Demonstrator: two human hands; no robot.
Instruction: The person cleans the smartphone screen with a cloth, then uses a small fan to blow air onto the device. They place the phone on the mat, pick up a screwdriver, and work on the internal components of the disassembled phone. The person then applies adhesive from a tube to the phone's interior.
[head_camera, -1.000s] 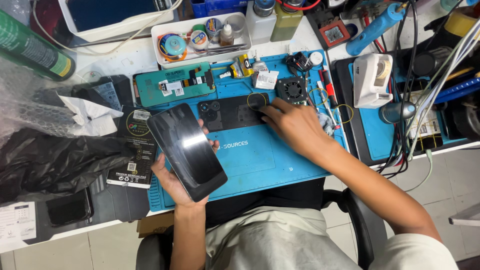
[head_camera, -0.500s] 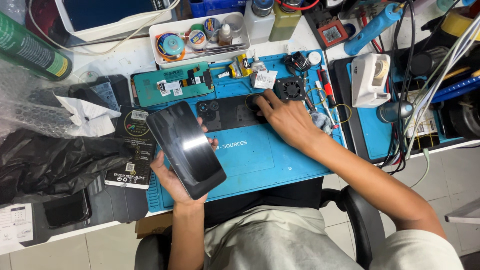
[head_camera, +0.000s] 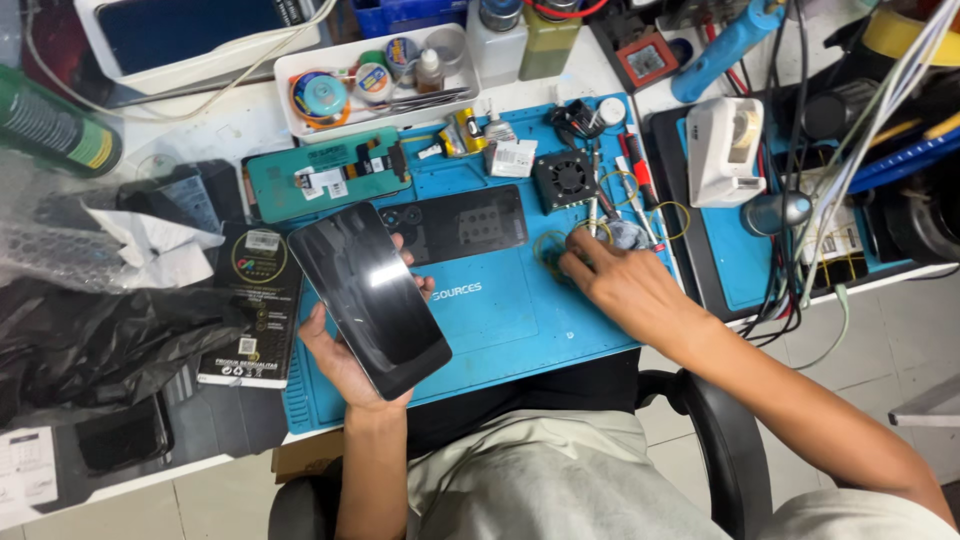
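Observation:
My left hand (head_camera: 345, 362) holds a black smartphone (head_camera: 368, 298) screen-up over the left part of the blue work mat (head_camera: 500, 320). My right hand (head_camera: 615, 282) rests on the mat's right side, fingertips on yellow rubber bands (head_camera: 552, 250) beside a small crumpled grey piece (head_camera: 628, 236). A dark phone back cover (head_camera: 462, 222) lies flat on the mat between the two hands. A teal phone frame with a flex cable (head_camera: 325, 172) lies at the mat's far left corner. A small black fan (head_camera: 563, 179) sits just beyond my right fingers.
A white tray (head_camera: 300, 62) with tape rolls and small bottles stands behind the mat. Black plastic wrap (head_camera: 90, 340) and a dark packaging box (head_camera: 250, 300) lie left. A white device (head_camera: 722, 150), a blue tool (head_camera: 725, 45) and tangled cables (head_camera: 840, 170) crowd the right.
My right hand slid right and toward me, from the back cover's end to the rubber bands. The phone in my left hand stayed much as it was.

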